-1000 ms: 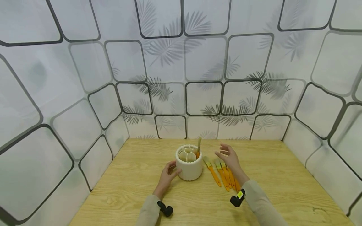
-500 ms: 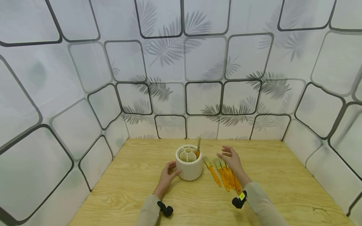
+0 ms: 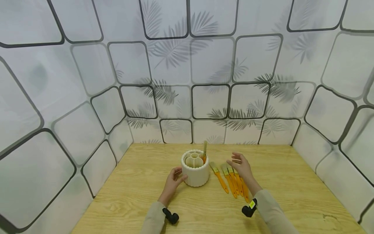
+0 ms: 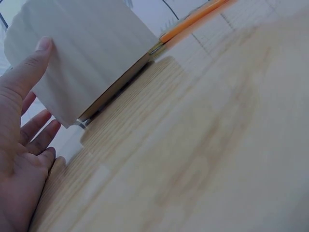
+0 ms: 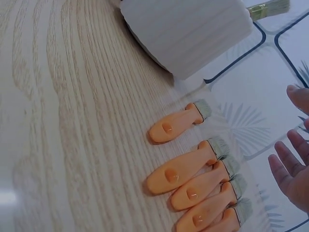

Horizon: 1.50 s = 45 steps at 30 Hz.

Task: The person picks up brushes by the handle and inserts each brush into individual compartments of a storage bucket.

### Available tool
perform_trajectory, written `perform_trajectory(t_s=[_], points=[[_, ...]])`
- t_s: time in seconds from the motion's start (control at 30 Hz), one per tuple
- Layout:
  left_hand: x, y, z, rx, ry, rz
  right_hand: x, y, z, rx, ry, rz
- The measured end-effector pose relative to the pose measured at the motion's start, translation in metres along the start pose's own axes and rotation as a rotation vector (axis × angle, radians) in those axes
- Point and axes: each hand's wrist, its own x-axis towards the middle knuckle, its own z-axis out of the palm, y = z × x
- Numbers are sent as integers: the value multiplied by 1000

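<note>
A white scalloped brush holder point(image 3: 196, 177) with several compartments inside stands upright on the wooden table. My left hand point(image 3: 172, 182) holds its left side, thumb on the front wall and fingers reaching round the far side. One paintbrush point(image 3: 205, 151) stands in the right compartment, bristles up. My right hand point(image 3: 242, 165) hovers with nothing in it, fingers loosely bent, above the bristle ends of several orange-handled paintbrushes point(image 3: 230, 182). These lie with bristles pointing away from me; in the right wrist view, a single paintbrush point(image 5: 178, 123) lies apart from the bunch, nearer the holder.
The light wood table point(image 3: 140, 208) runs back to a patterned sheet wall point(image 3: 210, 100), with similar sheets on both sides. Small black cameras, such as the left wrist camera point(image 3: 172, 217), are strapped on both wrists over beige sleeves point(image 3: 271, 208).
My right hand has drifted slightly to the right and back toward me, away from the holder. The brush in the holder leans a touch further left. My left hand has stayed in place.
</note>
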Motion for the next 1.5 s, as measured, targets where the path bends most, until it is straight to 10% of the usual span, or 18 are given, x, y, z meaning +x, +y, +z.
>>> perform_trajectory(t_s=[1.5], points=[[0, 0, -1, -36, -9, -16, -11, 26, -17, -37, 25, 68]])
